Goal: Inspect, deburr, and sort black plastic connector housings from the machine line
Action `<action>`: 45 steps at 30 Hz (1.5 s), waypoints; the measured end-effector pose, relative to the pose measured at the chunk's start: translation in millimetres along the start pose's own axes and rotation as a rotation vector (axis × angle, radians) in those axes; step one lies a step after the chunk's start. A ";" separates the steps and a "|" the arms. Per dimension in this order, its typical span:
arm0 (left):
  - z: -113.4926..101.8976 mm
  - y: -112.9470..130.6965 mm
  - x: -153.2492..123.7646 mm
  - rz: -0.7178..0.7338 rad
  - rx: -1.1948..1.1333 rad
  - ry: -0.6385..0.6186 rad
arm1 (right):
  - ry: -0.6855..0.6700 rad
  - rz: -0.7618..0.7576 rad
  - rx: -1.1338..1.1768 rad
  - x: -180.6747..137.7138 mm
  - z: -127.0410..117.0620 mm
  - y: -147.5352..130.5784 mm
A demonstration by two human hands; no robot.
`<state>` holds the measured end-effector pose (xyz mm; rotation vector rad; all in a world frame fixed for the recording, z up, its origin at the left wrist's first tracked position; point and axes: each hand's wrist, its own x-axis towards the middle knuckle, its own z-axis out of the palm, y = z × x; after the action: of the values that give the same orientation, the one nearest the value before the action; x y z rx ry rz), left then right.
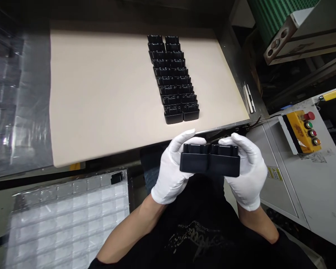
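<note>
In white gloves, my left hand (172, 168) and my right hand (248, 170) hold two black plastic housings side by side in front of my chest. The left housing (194, 161) is in my left hand, the right housing (224, 164) in my right, and their inner ends meet. Fingers wrap behind them, so part of each grip is hidden. Beyond my hands, two columns of similar black housings (173, 118) stand close together on a beige sheet (106, 93) covering the table.
At lower left lies a clear compartment tray (70, 220) with one black piece (117, 178) in its corner. Plastic-wrapped trays (2, 89) stand at far left. Thin pen-like tools (249, 98) rest on the table's right edge. A yellow button box (304, 131) sits on the grey cabinet.
</note>
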<state>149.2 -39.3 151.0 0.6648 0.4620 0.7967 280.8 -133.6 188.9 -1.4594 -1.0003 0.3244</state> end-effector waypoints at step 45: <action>4.9 -2.5 -7.1 0.470 0.690 0.186 | -0.164 -0.372 -0.660 6.9 5.6 -11.1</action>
<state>149.1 -47.9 153.6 1.3794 0.7779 1.1587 276.6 -126.5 200.5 -1.7976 -1.5804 -0.1840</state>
